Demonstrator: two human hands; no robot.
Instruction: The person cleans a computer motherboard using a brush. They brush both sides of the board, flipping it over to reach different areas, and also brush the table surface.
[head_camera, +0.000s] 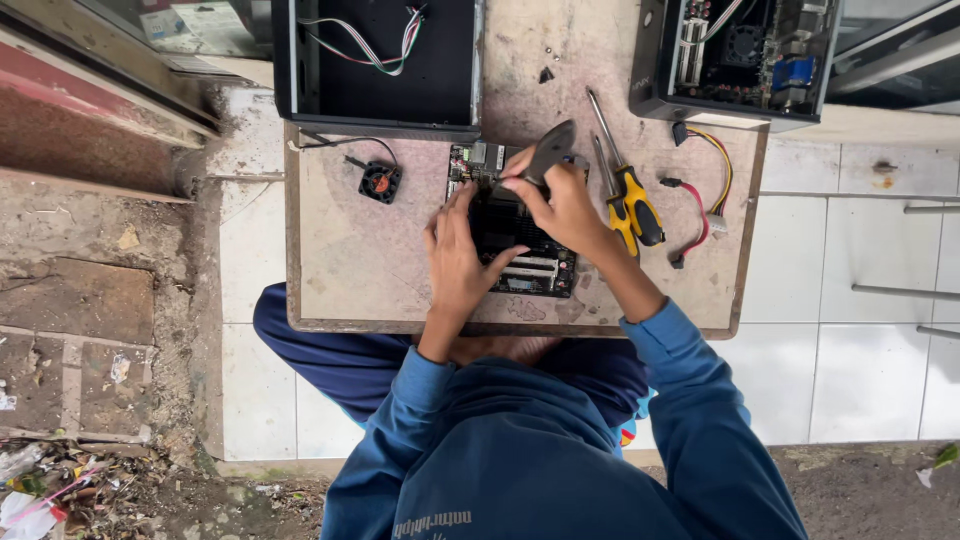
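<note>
From my remote seat I saw the circuit board lying flat near the middle of the tabletop, its long axis running from the near edge of the tabletop toward the far one, with the pale slot connectors at the near end and the metal ports at the far end. My left hand rested on the left side of the board, fingers spread and pressing on its dark surface, clenched around nothing. My right hand sat over the far right corner of the board and pinched a flat grey metal piece, roughly wedge shaped, which pointed away from me and slightly right. Whether that piece touched the board I could not tell. Just right of the board lay two screwdrivers with yellow and black handles, shafts pointing away from me, parallel to the board's long axis. Further right lay a red cable and a yellow wire bundle. Left of the board sat a small black fan with an orange hub. Beyond the board stood an open black case with loose striped wires. The tabletop looked worn, stained and pinkish-brown, with a dark rim.
</note>
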